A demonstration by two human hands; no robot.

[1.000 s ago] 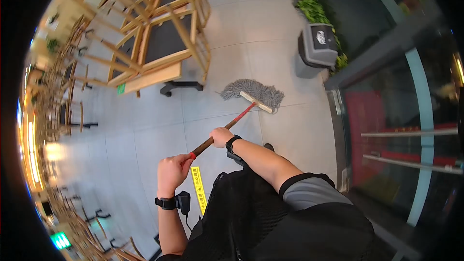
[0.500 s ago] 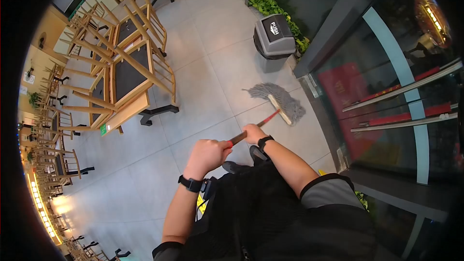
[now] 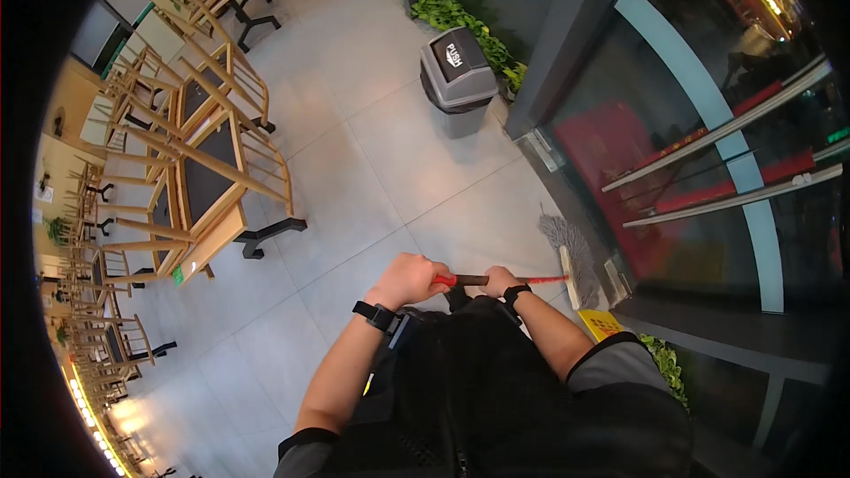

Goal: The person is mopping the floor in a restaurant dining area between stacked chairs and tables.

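My left hand (image 3: 409, 279) grips the upper end of a mop handle (image 3: 496, 280), a brown pole with red sections. My right hand (image 3: 501, 281) holds the same handle a little further down, a black band on each wrist. The handle runs nearly level to the right. Its grey string mop head (image 3: 574, 248) lies on the grey tiled floor, close against the base of the glass door (image 3: 708, 168) on the right.
A grey swing-lid bin (image 3: 457, 78) stands by green plants along the wall. Wooden tables with chairs stacked upside down on them (image 3: 199, 159) fill the left side. A yellow floor sticker (image 3: 600, 323) lies by my right side.
The mop head has swept right and toward me, from the open tiles to the foot of the glass door. Both hands swung right with the handle, and my view turned.
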